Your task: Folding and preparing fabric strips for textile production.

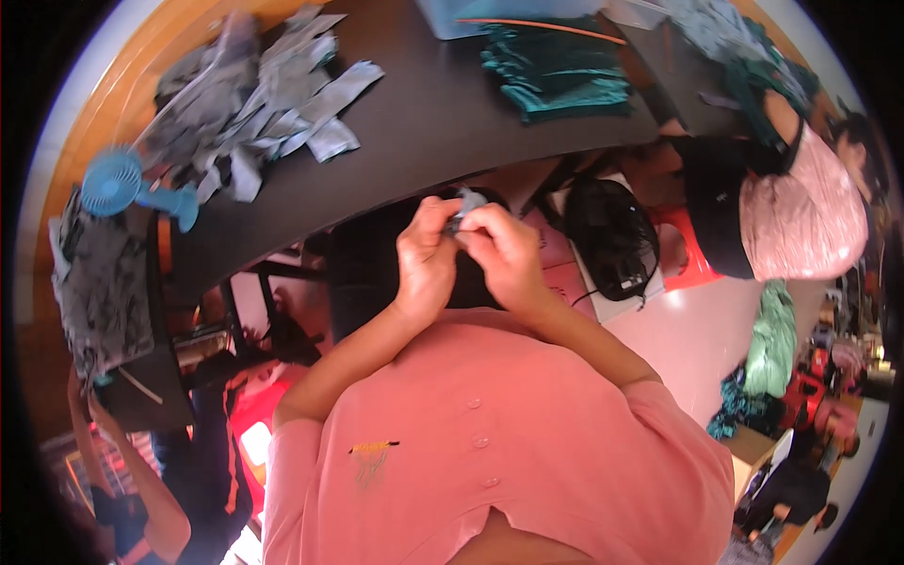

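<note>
A small crumpled piece of grey-blue cloth [470, 201] is pinched between my two hands in front of my chest, just off the table's near edge. My left hand [426, 254] has its fingers curled in on the cloth from one side. From the other side my right hand [506, 252] grips it with thumb and forefinger. Most of the cloth is hidden by my fingers, so its full shape does not show.
Loose grey fabric pieces [282, 99] lie on the dark table [414, 118] at far left, near a blue fan [113, 181]. Folded dark green fabric [557, 71] is piled at far right. A black mesh-covered object [612, 237] stands right. People sit on both sides.
</note>
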The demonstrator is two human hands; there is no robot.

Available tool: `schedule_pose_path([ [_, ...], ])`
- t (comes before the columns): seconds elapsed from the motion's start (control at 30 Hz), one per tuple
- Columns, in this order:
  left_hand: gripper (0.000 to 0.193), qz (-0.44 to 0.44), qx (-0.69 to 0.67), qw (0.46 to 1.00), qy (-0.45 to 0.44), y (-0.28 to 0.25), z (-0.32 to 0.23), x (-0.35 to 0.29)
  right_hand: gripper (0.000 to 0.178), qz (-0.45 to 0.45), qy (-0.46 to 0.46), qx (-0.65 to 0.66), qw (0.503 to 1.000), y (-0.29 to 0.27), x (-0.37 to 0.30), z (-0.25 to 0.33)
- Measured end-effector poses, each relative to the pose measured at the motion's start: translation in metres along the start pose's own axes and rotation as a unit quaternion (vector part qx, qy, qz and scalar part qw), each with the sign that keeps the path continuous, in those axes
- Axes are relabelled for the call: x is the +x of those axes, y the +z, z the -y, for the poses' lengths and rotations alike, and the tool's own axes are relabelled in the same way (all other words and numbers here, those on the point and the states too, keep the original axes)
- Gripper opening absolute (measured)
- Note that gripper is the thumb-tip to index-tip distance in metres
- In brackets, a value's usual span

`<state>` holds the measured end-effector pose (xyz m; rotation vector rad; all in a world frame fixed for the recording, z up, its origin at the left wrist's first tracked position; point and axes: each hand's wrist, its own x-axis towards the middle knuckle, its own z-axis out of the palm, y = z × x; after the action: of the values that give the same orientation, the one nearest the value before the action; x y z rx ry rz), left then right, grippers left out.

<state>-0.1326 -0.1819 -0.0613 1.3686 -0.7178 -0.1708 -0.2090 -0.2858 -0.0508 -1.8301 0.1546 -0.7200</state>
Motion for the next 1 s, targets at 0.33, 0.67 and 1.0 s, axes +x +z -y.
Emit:
schedule_pose_path([
  [0.33,0.024,-0.070,-0.062,0.984,-0.151,-0.014,-0.019,-0.002,0.013,-0.004,0.017,0.049,0.999,0.006,-0.005,0.011],
  [0.67,0.020,-0.044,-0.012,0.999,0.012,-0.013,-0.019,0.001,0.006,0.005,-0.002,0.081,0.997,-0.001,0.016,0.011],
  [1.0,0.026,-0.031,0.040,0.998,0.030,-0.018,-0.009,0.005,0.006,0.076,0.138,0.130,0.979,-0.002,0.005,0.016],
])
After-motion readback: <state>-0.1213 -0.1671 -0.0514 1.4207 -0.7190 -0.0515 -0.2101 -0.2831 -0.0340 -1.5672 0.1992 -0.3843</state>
